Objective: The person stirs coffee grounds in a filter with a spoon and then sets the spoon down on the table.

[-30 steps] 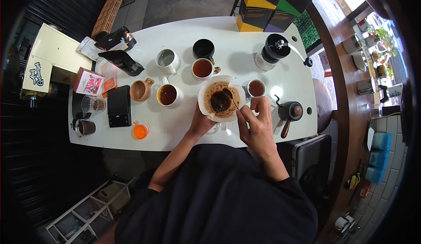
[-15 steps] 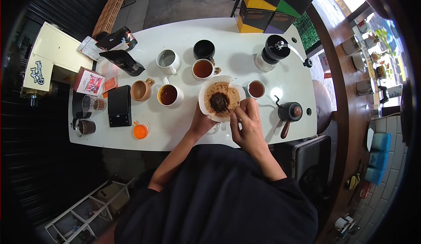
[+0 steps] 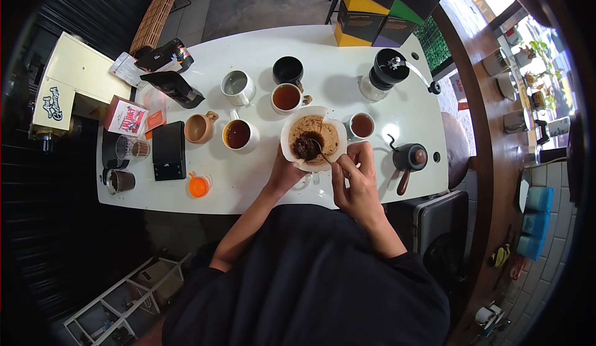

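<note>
My left hand (image 3: pixel 286 173) is wrapped round the near left side of a coffee dripper lined with a white paper filter (image 3: pixel 338 136). Dark wet coffee grounds (image 3: pixel 306 147) lie inside, with brown residue up the paper. A thin metal spoon (image 3: pixel 323 157) is pinched in the fingers of my right hand (image 3: pixel 355 181), its bowl down in the grounds. Just right of the filter stands a white cup of brown liquid (image 3: pixel 361 125). Behind it is another filled cup (image 3: pixel 287 98), and a white mug of dark liquid (image 3: pixel 238 135) is to the left.
A gooseneck kettle (image 3: pixel 410 158) and hand grinder (image 3: pixel 387 72) stand on the right. Leftward are a black scale (image 3: pixel 169 151), an orange scoop (image 3: pixel 198 186), a brown cup (image 3: pixel 198 128) and coffee bags (image 3: pixel 174 89). Dark boxes (image 3: pixel 379 10) are stacked at the back right.
The spoon has shifted within the filter, and its bowl now sits among the grounds further left. My right hand has moved slightly right; my left hand stays in place.
</note>
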{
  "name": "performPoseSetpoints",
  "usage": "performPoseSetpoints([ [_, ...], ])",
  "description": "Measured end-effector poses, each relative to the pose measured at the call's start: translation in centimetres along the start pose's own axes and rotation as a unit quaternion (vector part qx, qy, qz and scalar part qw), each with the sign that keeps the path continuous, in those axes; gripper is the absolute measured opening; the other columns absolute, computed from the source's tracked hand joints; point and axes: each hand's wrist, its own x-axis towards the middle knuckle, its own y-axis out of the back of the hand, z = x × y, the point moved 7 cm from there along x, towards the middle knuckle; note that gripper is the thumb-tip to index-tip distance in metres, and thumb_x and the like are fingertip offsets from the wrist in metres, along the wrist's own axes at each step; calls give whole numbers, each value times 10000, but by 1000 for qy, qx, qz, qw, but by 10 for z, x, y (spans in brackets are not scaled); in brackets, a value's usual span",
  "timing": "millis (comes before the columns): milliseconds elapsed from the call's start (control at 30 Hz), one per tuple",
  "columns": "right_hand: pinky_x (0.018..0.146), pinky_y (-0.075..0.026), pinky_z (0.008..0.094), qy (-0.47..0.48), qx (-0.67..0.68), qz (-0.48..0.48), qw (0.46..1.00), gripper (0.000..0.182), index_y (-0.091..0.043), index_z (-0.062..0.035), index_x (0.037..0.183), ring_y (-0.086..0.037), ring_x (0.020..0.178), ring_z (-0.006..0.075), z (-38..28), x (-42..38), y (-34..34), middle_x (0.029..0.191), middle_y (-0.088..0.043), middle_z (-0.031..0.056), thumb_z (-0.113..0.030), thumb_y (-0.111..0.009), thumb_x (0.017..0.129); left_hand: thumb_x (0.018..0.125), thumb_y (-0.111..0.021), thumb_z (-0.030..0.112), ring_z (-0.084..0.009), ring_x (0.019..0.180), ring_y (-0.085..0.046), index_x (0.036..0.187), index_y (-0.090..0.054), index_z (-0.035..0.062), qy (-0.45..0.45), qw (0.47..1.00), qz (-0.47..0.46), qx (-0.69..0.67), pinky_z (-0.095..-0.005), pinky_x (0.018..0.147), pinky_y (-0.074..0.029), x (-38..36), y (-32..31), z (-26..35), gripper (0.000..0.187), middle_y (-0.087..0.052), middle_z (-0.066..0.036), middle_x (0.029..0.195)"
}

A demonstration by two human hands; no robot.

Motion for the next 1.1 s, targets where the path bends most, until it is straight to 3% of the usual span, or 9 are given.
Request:
performPoseSetpoints([
  [233,795,-458,428,29,-35,7,999,153,-613,-1,915,-504,894,320,-2,-1,6,981,-455,143,5,-737,827,698,-947,127,-258,1107,-694,1234,-643,23,-28,999,-2,42,-399,972,-554,0,0,-1,625,-715,-96,1182],
  [300,750,-453,386,35,-51,17,998,105,-604,11,876,-493,833,273,-5,1,10,989,-450,135,29,-706,857,694,-948,124,-261,1106,-694,1233,-644,25,-15,1000,1,21,-400,975,-552,0,0,0,626,-714,-96,1185],
  [533,796,-451,423,48,-60,13,997,166,-625,-12,908,-504,884,306,-4,-1,12,984,-457,131,-20,-760,811,683,-946,108,-289,1135,-681,1233,-650,32,-46,997,1,68,-418,1008,-534,-1,0,-3,629,-708,-103,1208],
  [600,749,-453,378,65,-64,5,996,123,-607,-6,870,-494,854,278,-9,0,12,993,-456,132,33,-718,834,680,-946,109,-297,1145,-675,1236,-650,34,-36,997,0,67,-423,1015,-529,-3,0,-10,635,-704,-104,1215],
  [733,749,-454,377,65,-70,6,995,120,-609,-9,873,-494,858,278,-10,2,13,991,-457,131,24,-719,837,678,-946,113,-306,1166,-659,1242,-650,37,-22,997,-6,72,-431,1026,-519,-5,-1,-18,642,-691,-107,1238],
  [1000,797,-435,431,66,-114,-36,991,150,-654,-43,964,-507,909,294,5,2,-4,994,-481,122,-103,-744,860,687,-942,125,-313,1157,-654,1228,-662,48,2,1000,12,0,-440,1031,-507,-1,0,-6,614,-699,-102,1209],
  [1100,798,-437,424,53,-91,-40,994,126,-634,-25,920,-493,886,311,-1,3,-9,962,-451,134,-33,-736,845,690,-932,125,-315,1131,-664,1191,-681,50,-18,1000,8,16,-443,1006,-514,-2,1,-3,565,-710,-101,1183],
])
